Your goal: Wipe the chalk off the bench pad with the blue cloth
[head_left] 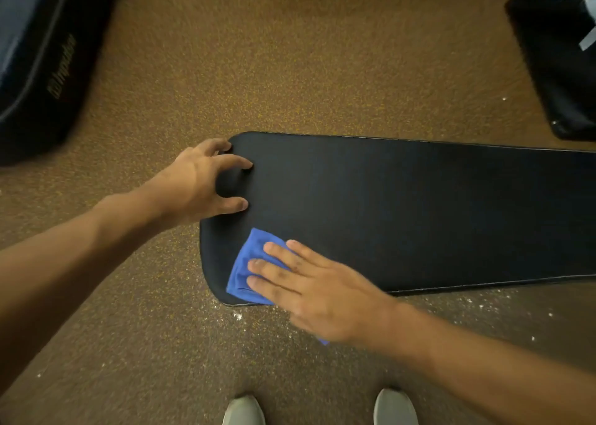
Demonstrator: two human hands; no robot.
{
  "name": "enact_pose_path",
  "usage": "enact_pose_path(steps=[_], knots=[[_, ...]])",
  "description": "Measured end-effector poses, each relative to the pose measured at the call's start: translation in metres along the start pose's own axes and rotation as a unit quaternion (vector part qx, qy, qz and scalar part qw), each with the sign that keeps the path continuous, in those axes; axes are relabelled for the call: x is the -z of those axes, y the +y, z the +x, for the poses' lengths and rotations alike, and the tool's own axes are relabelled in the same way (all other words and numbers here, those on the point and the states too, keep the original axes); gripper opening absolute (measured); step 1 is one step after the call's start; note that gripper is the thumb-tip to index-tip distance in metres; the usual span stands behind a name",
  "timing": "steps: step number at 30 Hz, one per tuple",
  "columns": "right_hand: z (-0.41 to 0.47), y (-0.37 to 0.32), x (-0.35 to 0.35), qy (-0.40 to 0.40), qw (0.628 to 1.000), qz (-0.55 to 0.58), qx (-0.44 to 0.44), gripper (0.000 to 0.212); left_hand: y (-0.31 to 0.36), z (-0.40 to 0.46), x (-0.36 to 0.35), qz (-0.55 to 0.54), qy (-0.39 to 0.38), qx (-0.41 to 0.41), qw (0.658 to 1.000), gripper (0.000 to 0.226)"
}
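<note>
The right hand (319, 292) presses a folded blue cloth (250, 268) flat-fingered onto the long black padded bench pad (403, 211); the left hand (200, 182) braces its end, fingers (238, 163) spread, curved.

bench pad (403, 205): matte black, uniform, with a thin pale line along its edge
blue cloth (248, 263): bright solid blue, no print
floor (274, 63): brown, densely flecked with yellow-orange specks
chalk bits (238, 316): white crumbs scattered on the floor beside the pad's near edge
shoes (243, 410): pale grey toes
left mat (38, 69): black with faint gold lettering
right box (561, 53): black with pale grey-white markings
</note>
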State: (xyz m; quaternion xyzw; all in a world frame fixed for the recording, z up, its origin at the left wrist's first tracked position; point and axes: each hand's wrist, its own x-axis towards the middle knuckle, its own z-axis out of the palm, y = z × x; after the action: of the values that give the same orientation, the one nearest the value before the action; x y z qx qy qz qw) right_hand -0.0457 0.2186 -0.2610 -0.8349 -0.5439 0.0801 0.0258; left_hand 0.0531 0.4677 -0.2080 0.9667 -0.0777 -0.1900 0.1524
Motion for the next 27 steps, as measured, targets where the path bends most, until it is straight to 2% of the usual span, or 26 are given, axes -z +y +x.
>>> enact_pose_path(steps=[2, 6, 12, 18, 24, 27], knots=[[0.005, 0.011, -0.002, 0.017, 0.999, -0.022, -0.015, 0.062, -0.001, 0.000, -0.001, 0.001, 0.001, 0.000, 1.000, 0.077], [0.026, 0.003, -0.001, 0.044, 0.994, 0.005, -0.099, 0.061, 0.000, 0.001, -0.003, 0.003, 0.019, -0.010, 1.000, 0.070], [-0.014, 0.012, -0.003, 0.012, 1.000, -0.009, -0.027, 0.061, 0.003, -0.001, 0.000, 0.010, 0.017, -0.005, 1.000, 0.069], [0.017, 0.008, 0.002, 0.063, 0.982, 0.027, -0.173, 0.063, 0.003, 0.001, -0.003, 0.011, 0.023, -0.007, 1.000, 0.069], [-0.019, 0.013, -0.004, 0.020, 0.997, 0.014, -0.077, 0.061, 0.005, 0.000, 0.001, 0.015, 0.013, -0.009, 1.000, 0.069], [0.000, 0.022, -0.002, 0.052, 0.988, 0.016, -0.147, 0.061, 0.004, 0.001, 0.000, 0.014, 0.000, 0.000, 1.000, 0.074]])
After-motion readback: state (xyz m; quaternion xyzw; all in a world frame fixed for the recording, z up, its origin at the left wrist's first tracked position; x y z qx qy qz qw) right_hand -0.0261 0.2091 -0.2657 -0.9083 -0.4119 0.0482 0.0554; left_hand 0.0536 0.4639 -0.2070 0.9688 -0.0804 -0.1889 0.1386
